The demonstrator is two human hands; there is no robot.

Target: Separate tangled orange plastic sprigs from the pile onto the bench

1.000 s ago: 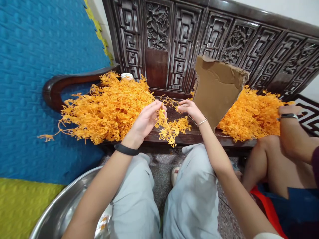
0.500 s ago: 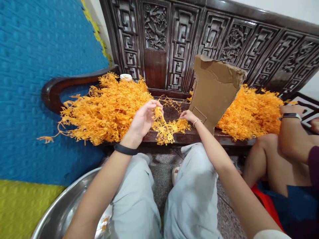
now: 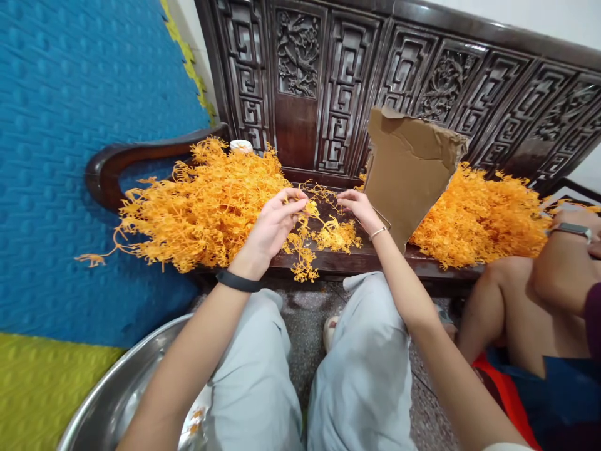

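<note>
My left hand (image 3: pixel 275 228), with a black band at the wrist, pinches an orange branching plastic sprig (image 3: pixel 305 250) between thumb and fingertips. The sprig's frilly ends hang over the front edge of the dark wooden bench (image 3: pixel 370 258). To the right, my right hand (image 3: pixel 359 210) has its fingertips drawn together beside thin orange strands. Whether anything is between those fingertips is too small to make out. A big heap of the same orange sprigs (image 3: pixel 201 213) lies just left of my left hand.
An upright cardboard piece (image 3: pixel 408 169) stands on the bench right of my right hand. Beyond it lies another orange heap (image 3: pixel 483 216), near a co-worker's arm (image 3: pixel 563 269). A metal basin (image 3: pixel 126 376) sits low at the left. A white round object (image 3: pixel 241 146) is behind the left heap.
My right hand has lifted slightly from the sprig's frilly end. The sprig now hangs differently, with one end lower. The co-worker's hand has shifted right.
</note>
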